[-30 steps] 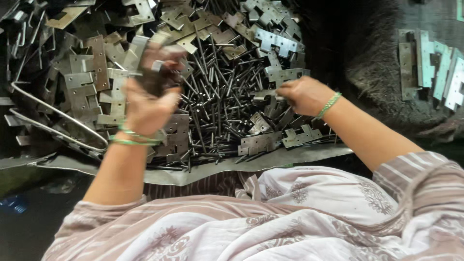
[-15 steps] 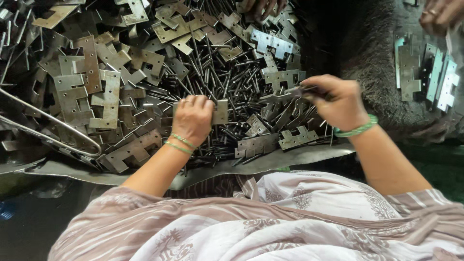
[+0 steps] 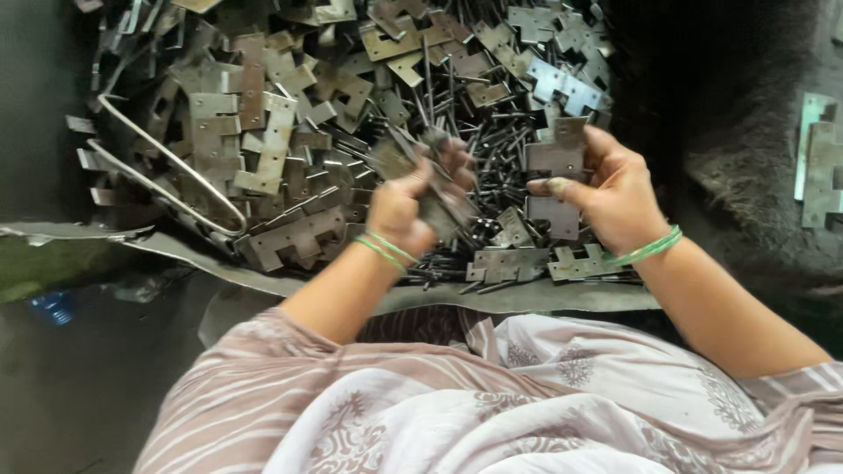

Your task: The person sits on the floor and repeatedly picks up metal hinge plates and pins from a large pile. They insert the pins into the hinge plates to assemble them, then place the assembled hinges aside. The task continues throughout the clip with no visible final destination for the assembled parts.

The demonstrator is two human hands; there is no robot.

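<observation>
Hinge plate in rt hand, lft hand clutching pins

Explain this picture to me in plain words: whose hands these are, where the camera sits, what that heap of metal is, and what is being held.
There is no machine here. The view comes from a camera worn on a person's head, looking down past their patterned clothing at their own two bare hands. In front of them lies a big heap of flat metal hinge plates with holes, mixed with many thin dark metal pins. A bent wire loop lies in the pile on the left. The left hand grips a hinge piece, somewhat blurred. The right hand holds another flat hinge plate. Both wrists wear green bangles. More plates lie off to the right.
</observation>
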